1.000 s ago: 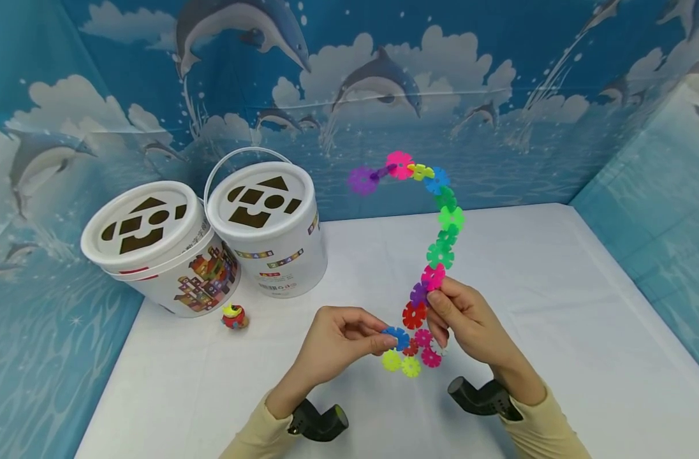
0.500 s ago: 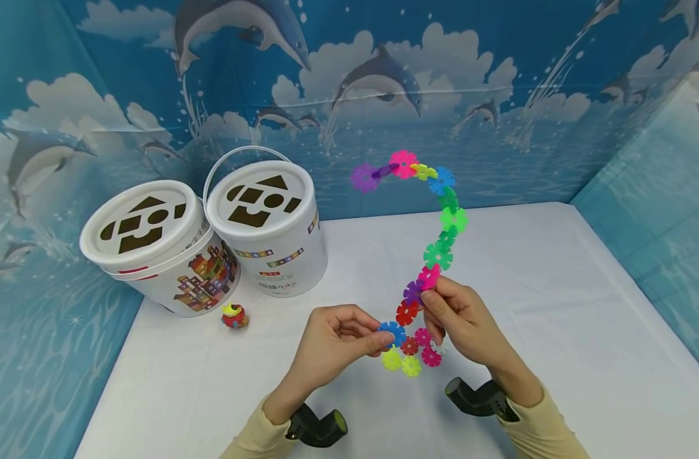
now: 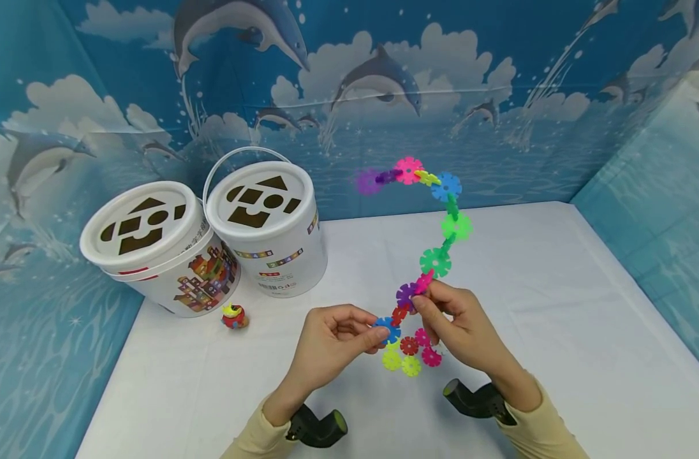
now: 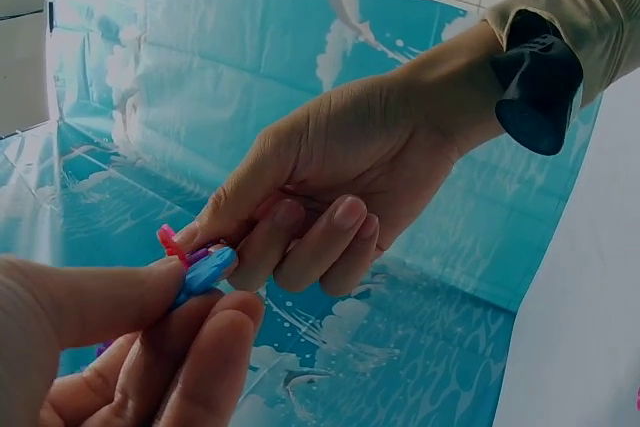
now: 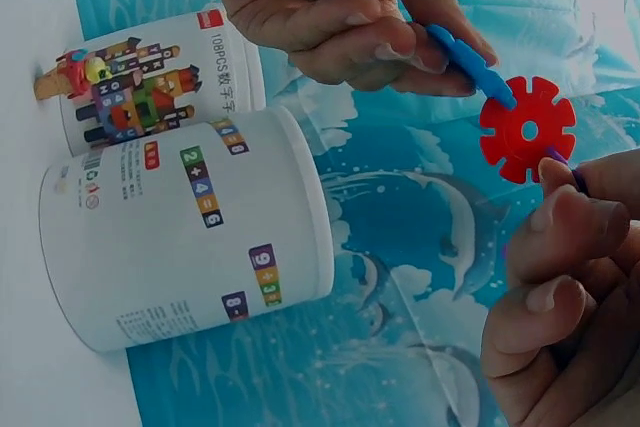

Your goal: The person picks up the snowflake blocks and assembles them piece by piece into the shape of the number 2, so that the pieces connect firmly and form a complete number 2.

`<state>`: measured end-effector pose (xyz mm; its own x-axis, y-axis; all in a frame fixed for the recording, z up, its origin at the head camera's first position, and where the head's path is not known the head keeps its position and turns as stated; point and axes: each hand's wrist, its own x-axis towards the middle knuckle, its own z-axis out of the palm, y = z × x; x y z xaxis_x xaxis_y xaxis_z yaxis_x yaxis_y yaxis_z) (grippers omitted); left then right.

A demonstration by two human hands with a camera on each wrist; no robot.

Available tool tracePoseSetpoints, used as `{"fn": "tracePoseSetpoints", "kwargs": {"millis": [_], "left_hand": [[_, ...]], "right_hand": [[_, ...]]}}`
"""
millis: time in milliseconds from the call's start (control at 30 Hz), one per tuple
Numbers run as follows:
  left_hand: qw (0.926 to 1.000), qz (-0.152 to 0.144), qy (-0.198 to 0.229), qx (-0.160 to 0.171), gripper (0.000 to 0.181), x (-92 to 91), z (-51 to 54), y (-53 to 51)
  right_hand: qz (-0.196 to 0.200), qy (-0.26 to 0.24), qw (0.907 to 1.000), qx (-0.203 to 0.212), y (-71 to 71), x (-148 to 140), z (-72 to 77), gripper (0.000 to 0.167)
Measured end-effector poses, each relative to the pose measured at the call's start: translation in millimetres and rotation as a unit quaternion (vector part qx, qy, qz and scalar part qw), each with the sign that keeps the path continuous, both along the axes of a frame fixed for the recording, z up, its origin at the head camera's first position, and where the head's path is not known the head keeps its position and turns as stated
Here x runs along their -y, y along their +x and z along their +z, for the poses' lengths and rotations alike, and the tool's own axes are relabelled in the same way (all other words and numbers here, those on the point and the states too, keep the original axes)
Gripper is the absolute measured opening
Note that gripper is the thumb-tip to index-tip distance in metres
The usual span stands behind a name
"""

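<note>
My left hand [image 3: 340, 331] pinches a blue notched plastic disc [image 3: 387, 330] between thumb and fingers. A curved chain of interlocking snowflake discs [image 3: 435, 262] rises from my right hand [image 3: 461, 319], which pinches it near the lower end by the purple disc [image 3: 405, 295]. The chain's last piece is a red disc [image 5: 505, 137]. In the right wrist view the blue disc's edge meets a slot of that red disc; how deep it sits I cannot tell. Seen from the left wrist, the blue disc is edge-on and fingers hide most of the chain.
Loose discs lie on the white table below my hands, among them a yellow one [image 3: 411, 366], a pink one [image 3: 432, 356] and a red one [image 3: 409, 345]. Two lidded white buckets [image 3: 275, 261] stand at the left behind a small toy figure [image 3: 235, 316].
Both hands have shifted slightly left. The chain has turned, so its red, pink and some green discs show more edge-on, and the lower end tilts further toward the blue disc.
</note>
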<state>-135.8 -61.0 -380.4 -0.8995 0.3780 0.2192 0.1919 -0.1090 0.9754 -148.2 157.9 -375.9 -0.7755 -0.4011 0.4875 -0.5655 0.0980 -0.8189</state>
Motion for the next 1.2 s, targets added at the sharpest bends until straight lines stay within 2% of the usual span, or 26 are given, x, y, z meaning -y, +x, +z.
{"fn": "tracePoseSetpoints", "kwargs": {"millis": [267, 567, 767, 900, 1067, 1200], "left_hand": [[0.9989, -0.023, 0.039, -0.009, 0.009, 0.3, -3.2, -0.2], [0.9982, -0.017, 0.057, 0.01, 0.013, 1.5, -3.4, -1.9], [0.9989, -0.026, 0.039, 0.001, 0.012, 3.1, -4.0, -5.3], [0.9993, -0.029, 0.018, -0.011, 0.01, 3.8, -5.4, -7.8], [0.999, -0.034, 0.011, -0.027, 0.01, 4.3, -8.3, -10.5], [0.9987, -0.02, -0.003, -0.048, 0.008, 4.0, -13.9, -14.8]], "right_hand": [[-0.031, -0.009, 0.9989, -0.033, 4.9, 9, -3.4, 0.016], [-0.027, -0.035, 0.999, -0.006, 8.5, 18, -4.4, 0.021], [-0.009, -0.038, 0.9992, 0.004, 6.0, 16, -9.0, 0.02], [0.001, -0.016, 0.9995, 0.028, 2.8, 13, -8.7, 0.02], [0.029, -0.014, 0.9977, 0.059, -1.7, 11, -7.3, 0.019], [0.01, 0.012, 0.9974, 0.071, -3.5, 12, -6.4, 0.02]]}}
